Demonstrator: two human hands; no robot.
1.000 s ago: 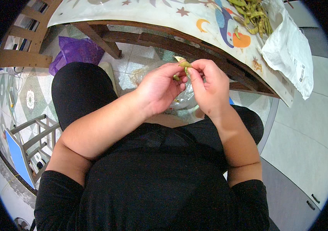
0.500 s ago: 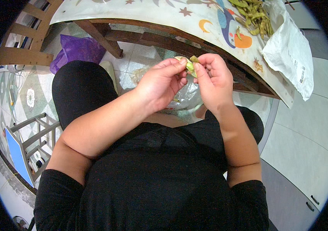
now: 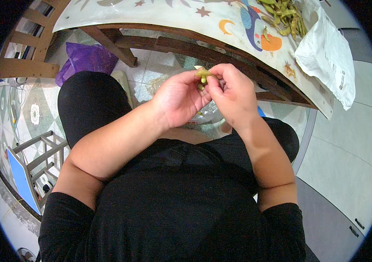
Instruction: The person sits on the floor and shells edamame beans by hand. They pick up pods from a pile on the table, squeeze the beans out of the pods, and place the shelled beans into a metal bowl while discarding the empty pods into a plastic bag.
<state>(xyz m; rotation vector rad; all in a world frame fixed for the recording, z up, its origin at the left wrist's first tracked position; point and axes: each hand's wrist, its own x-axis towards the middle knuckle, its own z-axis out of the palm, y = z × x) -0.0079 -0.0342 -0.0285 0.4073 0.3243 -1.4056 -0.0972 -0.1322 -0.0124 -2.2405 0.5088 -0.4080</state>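
Between my two hands is a split yellow-green bean pod (image 3: 201,74), with a pale green bean showing at its opening. My left hand (image 3: 170,98) pinches the pod's left side, its other fingers curled below. My right hand (image 3: 237,97) is closed on the other side, thumb pressed against the pod; its fingertips are partly hidden. Beneath the hands a clear plastic bag (image 3: 212,115) is partly visible. A heap of bean pods (image 3: 285,16) lies on the table at the far right, beside a white woven bag (image 3: 324,56).
Ahead stands a wooden table with a patterned cover (image 3: 175,18); its edge runs just beyond my hands. One loose pod (image 3: 265,34) lies on it. A purple bag (image 3: 87,60) rests on the floor at left, near a blue-topped stool (image 3: 23,181) on its side. Pale cabinets (image 3: 343,148) are at right.
My hands have drawn closer together and the right has shifted slightly left. The pod has turned, and a bean now shows at its opening.
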